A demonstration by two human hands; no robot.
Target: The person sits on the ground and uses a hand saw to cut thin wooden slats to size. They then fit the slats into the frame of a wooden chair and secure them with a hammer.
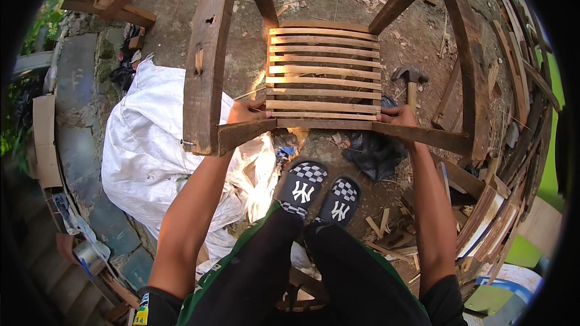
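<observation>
A slatted wooden panel [323, 107], with several pale thin strips running side to side, lies inside a dark, worn wooden frame [205, 93] with thick posts. The panel's near edge sits close against the frame's near rail. My left hand [246, 110] reaches past that rail, its fingers closed at the panel's near left corner. At the near right corner, my right hand [397, 115] pinches the panel's edge in the same way. Some fingertips are hidden behind the wood. Just beyond my right hand, a claw hammer [411, 78] rests with its handle toward me.
A large white sack [142, 127] spreads over the ground at left. Below the frame lies a black plastic bag [377, 156], near my sandaled feet [302, 187]. Scrap wood [483, 223] is heaped along the right. Another wooden frame [115, 6] stands at the far left.
</observation>
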